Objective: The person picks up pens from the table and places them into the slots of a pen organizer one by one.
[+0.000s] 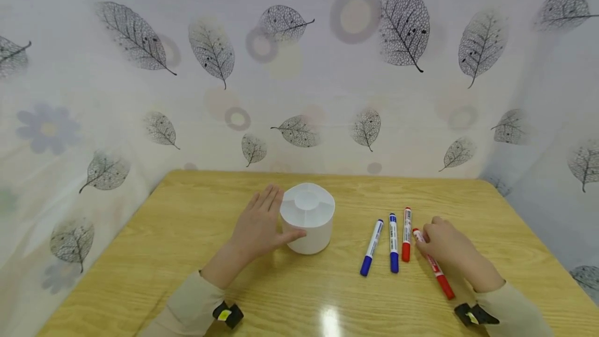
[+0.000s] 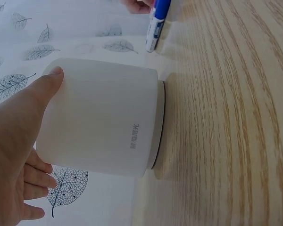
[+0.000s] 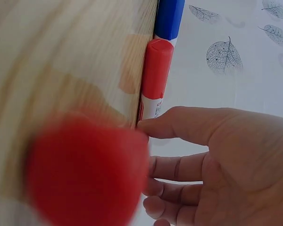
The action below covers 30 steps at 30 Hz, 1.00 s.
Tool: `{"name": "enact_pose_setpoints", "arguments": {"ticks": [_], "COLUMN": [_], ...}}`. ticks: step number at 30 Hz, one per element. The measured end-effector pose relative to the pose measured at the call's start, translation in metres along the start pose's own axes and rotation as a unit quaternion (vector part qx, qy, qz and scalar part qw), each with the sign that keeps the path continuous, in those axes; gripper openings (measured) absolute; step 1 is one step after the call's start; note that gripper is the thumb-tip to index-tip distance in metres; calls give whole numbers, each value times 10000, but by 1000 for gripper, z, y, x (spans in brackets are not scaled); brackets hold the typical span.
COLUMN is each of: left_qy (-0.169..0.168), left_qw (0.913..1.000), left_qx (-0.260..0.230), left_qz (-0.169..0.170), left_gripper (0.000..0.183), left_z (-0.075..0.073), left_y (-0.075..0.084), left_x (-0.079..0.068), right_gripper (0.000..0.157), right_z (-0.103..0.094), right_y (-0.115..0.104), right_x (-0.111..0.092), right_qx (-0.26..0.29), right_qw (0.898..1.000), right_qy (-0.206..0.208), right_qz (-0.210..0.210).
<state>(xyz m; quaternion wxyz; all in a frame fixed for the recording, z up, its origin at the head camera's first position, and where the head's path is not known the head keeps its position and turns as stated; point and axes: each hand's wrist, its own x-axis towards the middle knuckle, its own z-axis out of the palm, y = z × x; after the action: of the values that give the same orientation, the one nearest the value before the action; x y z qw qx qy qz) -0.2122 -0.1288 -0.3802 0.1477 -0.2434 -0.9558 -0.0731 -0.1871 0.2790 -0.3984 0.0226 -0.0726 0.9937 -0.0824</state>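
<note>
In the head view a round white pen holder [image 1: 309,238] with a divided top stands upright on the wooden table. My left hand [image 1: 259,222] rests against its left side, the thumb across the front and the fingers fairly straight along the side near the rim. The left wrist view shows the holder's plain wall [image 2: 99,113], with small grey print near its base. To the right, my right hand [image 1: 446,243] pinches a red marker [image 1: 437,272] near its tail end, cap towards me. Its red cap [image 3: 87,174] looms blurred in the right wrist view.
Left of the right hand lie another red marker [image 1: 406,235] and two blue markers [image 1: 393,243], [image 1: 372,248], side by side with caps towards me. The wooden table [image 1: 196,212] ends at a leaf-patterned cloth [image 1: 299,77] behind and at both sides.
</note>
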Motion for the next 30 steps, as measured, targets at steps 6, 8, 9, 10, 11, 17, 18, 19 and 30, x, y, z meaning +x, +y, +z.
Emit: {"name": "enact_pose_setpoints", "arguments": {"ticks": [6, 8, 9, 10, 11, 17, 18, 19, 30], "left_qy": [28, 58, 79, 92, 112, 169, 167, 170, 116], "left_qw": [10000, 10000, 9999, 9999, 9999, 9999, 9999, 9999, 9999], "left_qx": [-57, -56, -49, -32, -11, 10, 4, 0, 59], "left_qz": [-49, -49, -43, -38, -28, -20, -25, -25, -113], "left_gripper": [108, 108, 108, 108, 108, 108, 108, 108, 108], "left_z": [2, 3, 3, 4, 4, 3, 2, 2, 4], "left_y": [2, 2, 2, 2, 2, 2, 2, 2, 5], "left_x": [0, 0, 0, 0, 0, -1, -1, -1, 2], "right_gripper": [19, 18, 18, 18, 19, 19, 19, 20, 14], "right_z": [-1, -2, -2, -3, -4, -11, -12, -14, -27], "right_y": [1, 1, 1, 1, 0, -3, -4, -4, -16], "right_x": [0, 0, 1, 1, 1, 0, 0, -1, 6], "right_qx": [-58, -93, -113, -122, -153, -106, -78, -55, -25], "right_qw": [10000, 10000, 9999, 9999, 9997, 9983, 9980, 9975, 9734], "right_qy": [-46, 4, 59, 101, 165, 550, 613, 686, 2126], "right_qz": [2, 3, -1, -7, -28, -138, -147, -164, -856]}}
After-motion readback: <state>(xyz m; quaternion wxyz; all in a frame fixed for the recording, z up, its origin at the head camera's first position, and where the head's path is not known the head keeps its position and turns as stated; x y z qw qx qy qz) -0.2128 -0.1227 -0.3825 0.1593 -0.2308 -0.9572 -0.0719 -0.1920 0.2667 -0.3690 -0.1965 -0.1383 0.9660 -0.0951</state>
